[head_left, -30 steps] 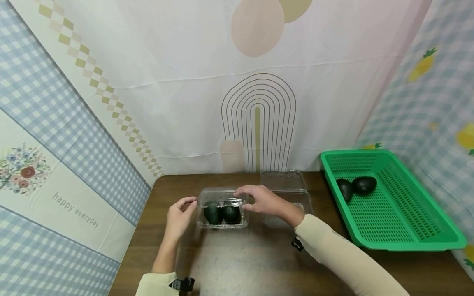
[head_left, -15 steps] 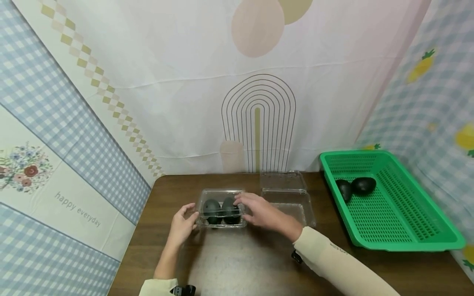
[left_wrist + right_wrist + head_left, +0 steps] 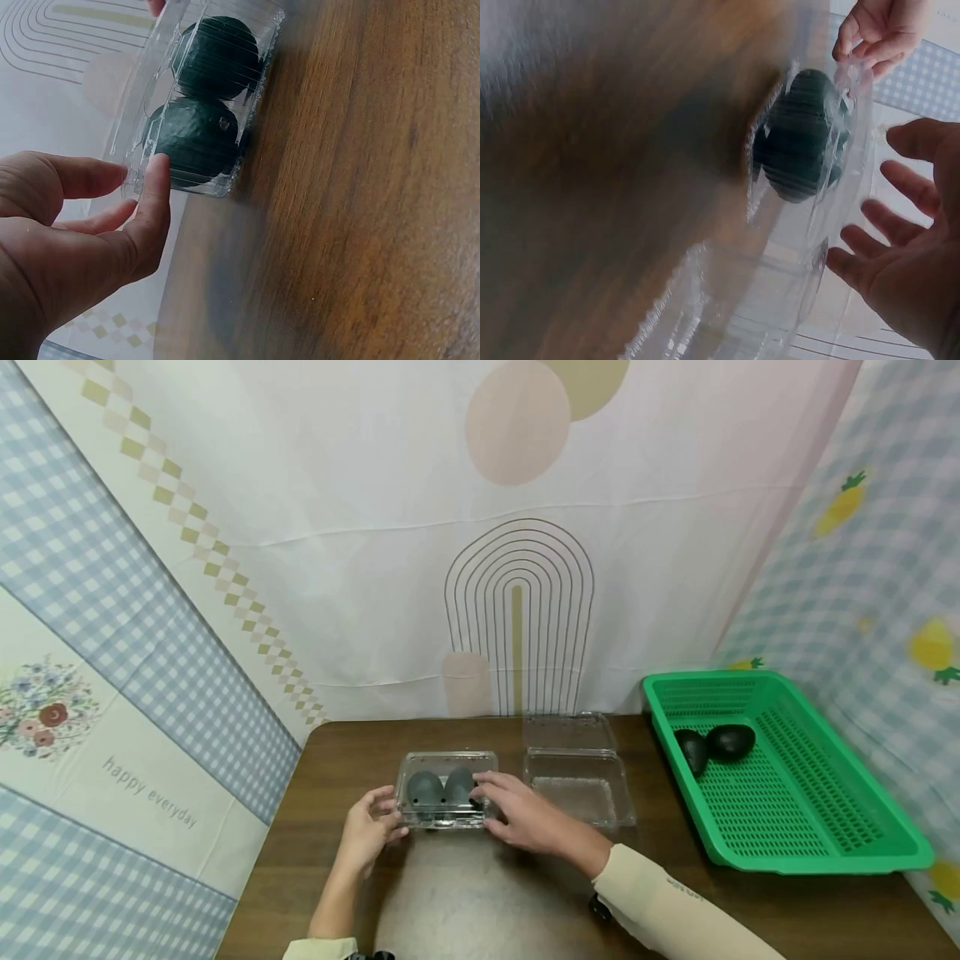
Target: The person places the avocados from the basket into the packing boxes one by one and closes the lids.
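Note:
Two dark green avocados (image 3: 199, 135) sit side by side in a clear plastic clamshell container (image 3: 442, 817) on the table, its lid lowered over them. My left hand (image 3: 366, 833) pinches the container's left edge at the rim, thumb and fingers on either side of it in the left wrist view. At the right end, my right hand (image 3: 525, 814) has its fingertips by the lid's right edge. Those fingers (image 3: 904, 184) are spread and only slightly bent in the right wrist view.
Just to the right, a second clear clamshell (image 3: 577, 789) stands with its lid raised against the wall cloth. A green plastic basket (image 3: 787, 810) at the far right holds two dark avocados (image 3: 731, 742). All stand on a brown wooden table (image 3: 465, 893).
The container's lid has swung down from raised to lying over the avocados. Both hands have come slightly toward the front edge, the left closing in on the container's left rim.

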{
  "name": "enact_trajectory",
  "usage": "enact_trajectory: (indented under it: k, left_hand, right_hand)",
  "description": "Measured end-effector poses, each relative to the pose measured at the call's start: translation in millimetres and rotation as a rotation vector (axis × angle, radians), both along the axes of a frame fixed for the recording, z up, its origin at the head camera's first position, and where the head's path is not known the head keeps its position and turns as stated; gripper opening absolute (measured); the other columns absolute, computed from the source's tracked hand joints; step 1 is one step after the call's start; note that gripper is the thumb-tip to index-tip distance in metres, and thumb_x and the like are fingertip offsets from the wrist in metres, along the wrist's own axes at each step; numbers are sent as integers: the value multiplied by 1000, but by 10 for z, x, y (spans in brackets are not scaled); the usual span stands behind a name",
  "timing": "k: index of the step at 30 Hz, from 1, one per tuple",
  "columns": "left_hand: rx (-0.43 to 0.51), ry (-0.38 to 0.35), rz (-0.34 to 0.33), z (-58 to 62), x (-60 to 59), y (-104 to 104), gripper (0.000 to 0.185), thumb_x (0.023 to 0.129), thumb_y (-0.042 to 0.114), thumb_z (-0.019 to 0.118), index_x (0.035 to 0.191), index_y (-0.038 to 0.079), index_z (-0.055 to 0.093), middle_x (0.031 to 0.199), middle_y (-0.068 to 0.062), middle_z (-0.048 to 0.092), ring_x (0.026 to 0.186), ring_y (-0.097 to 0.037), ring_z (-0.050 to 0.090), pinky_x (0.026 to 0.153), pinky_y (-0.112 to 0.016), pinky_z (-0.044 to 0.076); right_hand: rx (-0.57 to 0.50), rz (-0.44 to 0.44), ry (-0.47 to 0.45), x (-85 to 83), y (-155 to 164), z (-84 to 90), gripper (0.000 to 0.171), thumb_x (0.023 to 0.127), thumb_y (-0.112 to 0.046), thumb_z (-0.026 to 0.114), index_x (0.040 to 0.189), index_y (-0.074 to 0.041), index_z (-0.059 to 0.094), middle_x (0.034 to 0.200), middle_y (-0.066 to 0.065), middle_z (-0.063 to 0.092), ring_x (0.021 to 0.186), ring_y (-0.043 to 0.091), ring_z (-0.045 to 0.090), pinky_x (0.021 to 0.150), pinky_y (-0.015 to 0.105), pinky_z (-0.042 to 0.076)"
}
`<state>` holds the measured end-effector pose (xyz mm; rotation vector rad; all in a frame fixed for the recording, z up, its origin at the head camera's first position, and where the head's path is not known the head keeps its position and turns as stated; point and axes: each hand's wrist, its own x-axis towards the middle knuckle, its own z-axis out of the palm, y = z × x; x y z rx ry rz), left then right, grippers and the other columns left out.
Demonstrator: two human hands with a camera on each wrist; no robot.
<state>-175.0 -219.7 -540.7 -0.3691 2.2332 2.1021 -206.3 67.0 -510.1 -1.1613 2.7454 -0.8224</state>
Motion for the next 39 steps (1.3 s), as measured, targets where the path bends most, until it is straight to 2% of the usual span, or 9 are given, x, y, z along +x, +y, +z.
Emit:
enact_trajectory:
  k: [5,9,14,21,29,33,36,39]
  left_hand:
    - [18,-18,22,0,-11,-1,52,94,-18,55,145,-11,45,115,-20,53,87,-15,62,75,-27,67]
    - [41,-30,44,4,-22,12,52,93,-19,54,144,-12,45,110,-17,54,85,-15,61,74,-27,67]
    - [62,-41,55,-12,-18,42,52,91,-21,54,142,-15,46,110,-18,52,83,-15,61,73,-27,66]
    - [62,-37,78,-35,-1,53,53,89,-22,54,141,-15,48,112,-19,52,82,-14,60,72,-26,66]
    - [69,-12,98,-54,-27,76,50,91,-22,55,140,-17,49,116,-24,54,82,-15,63,70,-24,66]
    - [71,-2,116,-60,-37,94,50,90,-23,55,140,-17,49,115,-23,54,81,-13,63,69,-22,65]
    - [70,11,130,-57,-44,95,50,90,-23,55,140,-18,49,117,-24,54,80,-12,62,69,-21,65]
    - [73,25,138,-59,-48,90,50,91,-23,54,140,-19,48,119,-26,53,80,-12,62,69,-21,65]
  right_hand:
    - [-113,-160,-58,94,-52,2,49,95,-15,71,141,-6,56,159,21,41,144,40,44,118,59,42]
    - [-171,-301,-177,104,-110,-1,59,97,-17,68,147,3,45,156,26,41,143,42,43,120,58,41]
    - [-202,-407,-334,77,-139,-36,67,97,-17,67,151,10,37,152,32,44,141,46,44,120,59,40]
    - [-227,-412,-419,33,-160,-51,71,95,-14,66,152,14,34,148,36,47,130,47,56,115,59,45]
    - [-298,-433,-532,27,-210,-43,72,94,-11,61,152,15,28,141,37,53,129,49,55,112,62,47]
    - [-296,-429,-525,55,-216,-63,71,95,-9,61,153,15,27,140,37,54,128,49,56,112,63,47]
    - [-282,-412,-484,65,-218,-89,70,94,-5,62,152,16,28,138,37,56,128,48,56,113,62,47]
    - [-284,-403,-451,60,-221,-114,70,92,0,62,151,18,28,126,33,64,115,42,65,108,57,52]
